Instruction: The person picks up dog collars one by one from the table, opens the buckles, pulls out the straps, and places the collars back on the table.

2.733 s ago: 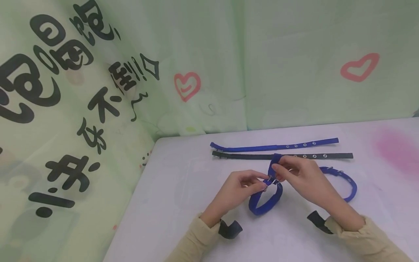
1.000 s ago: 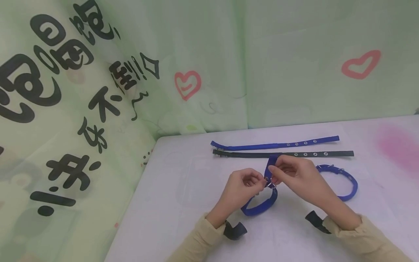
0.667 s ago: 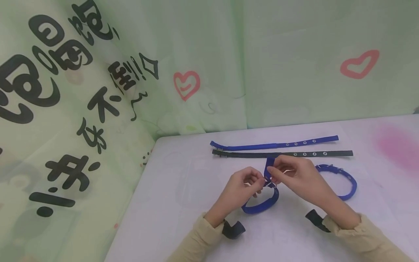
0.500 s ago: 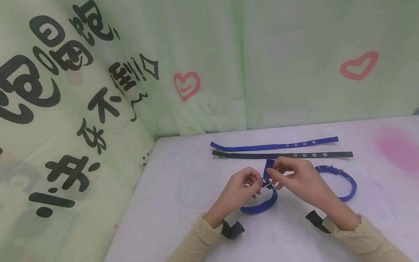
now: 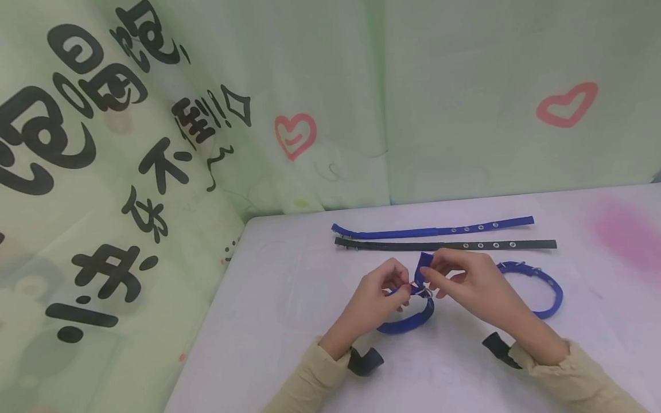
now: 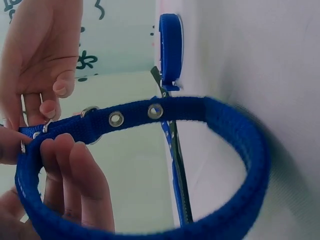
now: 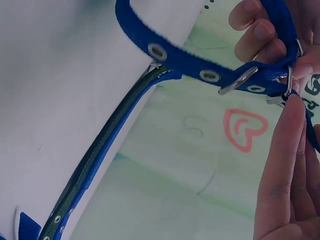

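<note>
A blue collar [image 5: 408, 326], bent into a loop, is held just above the table. My left hand [image 5: 379, 295] pinches it beside the metal buckle [image 7: 289, 80], with curled fingers inside the loop in the left wrist view. Between thumb and fingers my right hand [image 5: 472, 281] pinches the strap's free end [image 5: 423, 267], which sticks up past the buckle. Metal eyelets [image 6: 116, 119] line the strap, and a D-ring [image 7: 239, 80] hangs on it. In the head view the left fingers partly hide the buckle.
Behind the hands lie a straight blue collar [image 5: 413, 233] and a straight black collar [image 5: 403, 245], side by side. Another blue collar [image 5: 555, 292], closed in a loop, rests right of the right hand. A printed curtain [image 5: 330, 103] borders the white tabletop [image 5: 248, 321].
The loop and both hands have shifted slightly left. My left fingers are more curled than at first. The strap's free end has come down a little with the right hand.
</note>
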`<state>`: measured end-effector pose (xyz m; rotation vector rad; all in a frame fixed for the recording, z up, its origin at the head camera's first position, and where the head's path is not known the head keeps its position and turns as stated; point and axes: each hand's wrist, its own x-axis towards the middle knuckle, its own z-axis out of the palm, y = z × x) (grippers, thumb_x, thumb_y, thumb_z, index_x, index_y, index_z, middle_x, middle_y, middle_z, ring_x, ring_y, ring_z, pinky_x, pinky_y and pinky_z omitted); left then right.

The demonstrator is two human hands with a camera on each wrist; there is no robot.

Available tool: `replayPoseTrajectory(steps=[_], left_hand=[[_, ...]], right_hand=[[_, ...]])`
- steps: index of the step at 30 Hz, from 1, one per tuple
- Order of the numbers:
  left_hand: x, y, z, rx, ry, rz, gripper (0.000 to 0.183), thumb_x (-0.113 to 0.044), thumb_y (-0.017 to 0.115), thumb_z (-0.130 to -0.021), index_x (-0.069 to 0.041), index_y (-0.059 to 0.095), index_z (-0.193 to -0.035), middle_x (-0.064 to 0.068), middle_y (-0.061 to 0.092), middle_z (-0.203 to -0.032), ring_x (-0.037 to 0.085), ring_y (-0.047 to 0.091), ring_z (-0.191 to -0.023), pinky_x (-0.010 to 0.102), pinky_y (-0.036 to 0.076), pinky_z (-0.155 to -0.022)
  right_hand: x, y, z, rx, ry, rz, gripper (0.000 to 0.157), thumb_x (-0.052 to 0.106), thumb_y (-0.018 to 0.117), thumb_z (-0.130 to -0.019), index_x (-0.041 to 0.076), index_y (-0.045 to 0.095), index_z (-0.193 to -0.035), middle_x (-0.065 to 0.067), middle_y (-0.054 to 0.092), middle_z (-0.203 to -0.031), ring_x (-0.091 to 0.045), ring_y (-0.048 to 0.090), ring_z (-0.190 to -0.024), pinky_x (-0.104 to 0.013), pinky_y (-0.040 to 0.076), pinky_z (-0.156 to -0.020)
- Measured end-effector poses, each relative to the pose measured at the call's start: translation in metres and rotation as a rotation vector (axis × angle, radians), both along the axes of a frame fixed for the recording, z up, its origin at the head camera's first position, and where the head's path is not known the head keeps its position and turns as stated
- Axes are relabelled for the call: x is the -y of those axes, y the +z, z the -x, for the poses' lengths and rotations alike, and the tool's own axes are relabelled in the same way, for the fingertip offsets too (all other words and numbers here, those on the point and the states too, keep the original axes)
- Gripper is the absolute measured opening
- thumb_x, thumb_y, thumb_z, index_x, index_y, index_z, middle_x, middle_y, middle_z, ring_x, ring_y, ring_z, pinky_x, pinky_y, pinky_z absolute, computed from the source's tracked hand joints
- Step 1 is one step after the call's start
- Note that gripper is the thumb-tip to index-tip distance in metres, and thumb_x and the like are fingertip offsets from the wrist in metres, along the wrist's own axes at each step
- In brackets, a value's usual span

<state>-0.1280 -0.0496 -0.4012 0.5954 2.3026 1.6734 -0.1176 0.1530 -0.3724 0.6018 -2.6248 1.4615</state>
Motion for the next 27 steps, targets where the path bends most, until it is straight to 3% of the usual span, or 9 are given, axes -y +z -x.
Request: replayPoseTrajectory(steps=[5, 14, 18, 27], left_hand=[[0.002, 0.001, 0.001, -0.035, -0.031, -0.033, 0.006, -0.007, 0.058, -0.098, -0.008, 0.055, -0.103, 0.007, 0.063, -0.090, 0.004, 0.061, -0.072, 0.024, 0.058, -0.065], [0.008, 0.005, 0.004, -0.036, 0.011, -0.055, 0.012, -0.010, 0.061, -0.098, -0.007, 0.057, -0.109, 0.010, 0.066, -0.094, 0.006, 0.063, -0.073, 0.024, 0.059, -0.067], [0.012, 0.007, 0.007, -0.025, 0.023, -0.086, 0.012, -0.009, 0.061, -0.098, -0.005, 0.058, -0.110, 0.013, 0.066, -0.096, 0.008, 0.063, -0.074, 0.024, 0.058, -0.067], [0.018, 0.009, 0.013, 0.055, 0.038, -0.159, 0.013, -0.009, 0.059, -0.100, -0.002, 0.057, -0.111, 0.016, 0.067, -0.100, 0.012, 0.062, -0.075, 0.022, 0.056, -0.067]], right_hand=[[0.000, 0.000, 0.001, -0.016, 0.012, -0.033, 0.009, 0.017, 0.072, -0.092, 0.011, 0.071, -0.098, 0.002, 0.071, -0.089, -0.007, 0.066, -0.081, -0.023, 0.058, -0.069], [0.000, -0.001, 0.002, -0.139, 0.072, -0.057, 0.013, 0.014, 0.076, -0.088, 0.016, 0.070, -0.099, 0.008, 0.068, -0.095, -0.002, 0.063, -0.086, -0.025, 0.058, -0.076], [-0.002, 0.000, 0.003, -0.192, 0.076, -0.085, 0.019, 0.013, 0.078, -0.085, 0.016, 0.069, -0.102, 0.009, 0.068, -0.098, -0.007, 0.064, -0.090, -0.028, 0.058, -0.078], [-0.012, -0.002, 0.009, -0.097, 0.103, -0.151, 0.031, 0.016, 0.077, -0.088, 0.006, 0.066, -0.115, -0.002, 0.071, -0.108, -0.019, 0.067, -0.098, -0.031, 0.059, -0.082]])
